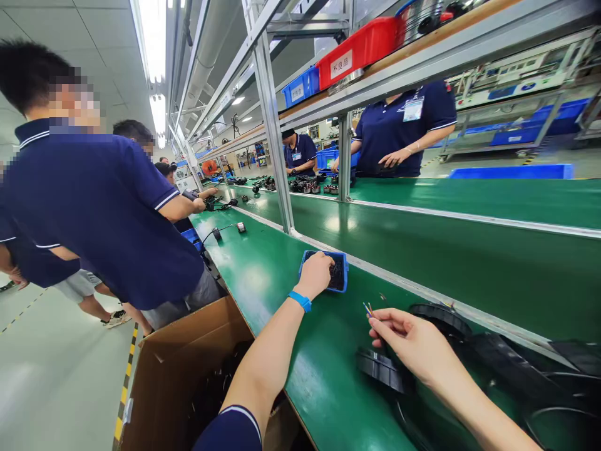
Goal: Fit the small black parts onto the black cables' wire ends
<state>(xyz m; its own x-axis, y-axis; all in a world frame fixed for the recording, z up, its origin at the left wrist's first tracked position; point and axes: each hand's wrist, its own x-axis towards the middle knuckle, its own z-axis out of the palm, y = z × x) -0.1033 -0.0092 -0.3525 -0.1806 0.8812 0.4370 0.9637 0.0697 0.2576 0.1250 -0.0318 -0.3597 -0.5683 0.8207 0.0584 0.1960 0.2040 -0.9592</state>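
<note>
My left hand [315,274], with a blue band on its wrist, reaches into a small blue bin [346,275] that holds small dark pieces. Its fingers are curled down inside, and whatever they grip is too small or hidden to name. My right hand [413,344] pinches a cable's end, from which thin coloured wires [369,309] stick out. Below and beside that hand lie black round plastic parts [380,369] on the green bench, some with dark cords. Blur and my forearm partly cover them.
An open cardboard box [188,351] with dark items stands at the bench's front edge. A metal post [275,138] rises past the bin. Overhead, a shelf carries a red bin [359,53]. A co-worker [103,213] stands at left; others are across the bench.
</note>
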